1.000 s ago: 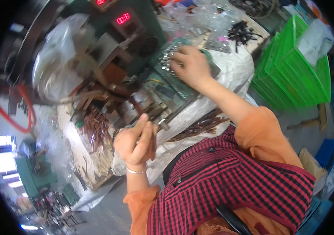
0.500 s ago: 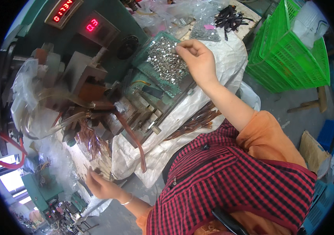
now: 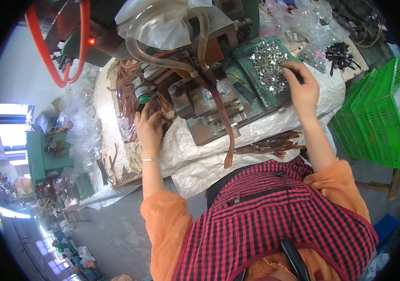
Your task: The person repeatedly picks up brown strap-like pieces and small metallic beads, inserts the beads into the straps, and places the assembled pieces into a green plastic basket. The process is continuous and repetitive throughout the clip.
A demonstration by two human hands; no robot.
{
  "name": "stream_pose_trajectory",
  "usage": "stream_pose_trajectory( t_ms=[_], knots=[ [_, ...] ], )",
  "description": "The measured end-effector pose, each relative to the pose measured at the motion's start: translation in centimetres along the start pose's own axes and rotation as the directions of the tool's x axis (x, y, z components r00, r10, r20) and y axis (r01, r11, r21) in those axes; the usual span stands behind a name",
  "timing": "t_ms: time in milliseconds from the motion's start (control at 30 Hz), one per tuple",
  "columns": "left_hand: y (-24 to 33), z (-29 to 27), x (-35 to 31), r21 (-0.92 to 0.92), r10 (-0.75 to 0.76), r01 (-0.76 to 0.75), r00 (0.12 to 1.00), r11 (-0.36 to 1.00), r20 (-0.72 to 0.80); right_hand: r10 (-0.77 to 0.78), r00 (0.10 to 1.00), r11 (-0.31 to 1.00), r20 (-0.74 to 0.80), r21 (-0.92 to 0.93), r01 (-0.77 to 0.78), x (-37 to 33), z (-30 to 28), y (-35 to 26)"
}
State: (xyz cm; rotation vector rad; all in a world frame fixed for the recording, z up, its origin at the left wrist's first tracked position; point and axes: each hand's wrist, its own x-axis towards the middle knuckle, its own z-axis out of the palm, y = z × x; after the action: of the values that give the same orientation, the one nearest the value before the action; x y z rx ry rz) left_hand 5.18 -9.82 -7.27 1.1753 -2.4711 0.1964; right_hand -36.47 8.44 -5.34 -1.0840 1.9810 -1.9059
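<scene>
Left hand [image 3: 149, 127] closed on brown leather strips [image 3: 127, 96] beside the machine [image 3: 200, 89], right hand [image 3: 303, 86] pinching small metal pieces [image 3: 268, 63] at green tray [image 3: 261, 96] edge

The left hand [image 3: 149, 127] has its fingertips buried among the brown strips [image 3: 127, 96] — whether it grips one cannot be told. The small metal parts in the green tray [image 3: 256, 89] blur together — the right hand [image 3: 303, 86] covers some.
</scene>
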Motion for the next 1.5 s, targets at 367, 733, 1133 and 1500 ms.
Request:
stream_pose_trajectory(
  t_ms=[367, 733, 1133, 1500],
  knots=[
    [2.8, -4.6, 1.8, -0.923, -0.565, 0.325, 0.809, 0.203, 0.161, -0.254, 0.924, 0.966, 0.285, 0.126, 0.227, -0.9, 3.2, -9.6],
    [11.3, -7.9, 0.5, -0.858, -0.694, 0.192, 0.682, 0.476, -0.232, -0.018, 0.952, 0.886, 0.305, 0.446, -0.126, -2.8, 9.3, -9.6],
    [19.3, -9.5, 4.6, -0.288, 0.348, -0.573, 0.749, 0.767, -0.564, -0.337, 0.826, 0.924, 0.451, -0.012, 0.383, -0.2, 4.3, -11.0],
    [18.7, -7.9, 4.5, -0.292, 0.359, -0.59, 0.74, 0.752, -0.569, -0.312, 0.905, 0.697, 0.289, -0.578, 0.424, 1.6, 2.3, 1.0]
  ],
)
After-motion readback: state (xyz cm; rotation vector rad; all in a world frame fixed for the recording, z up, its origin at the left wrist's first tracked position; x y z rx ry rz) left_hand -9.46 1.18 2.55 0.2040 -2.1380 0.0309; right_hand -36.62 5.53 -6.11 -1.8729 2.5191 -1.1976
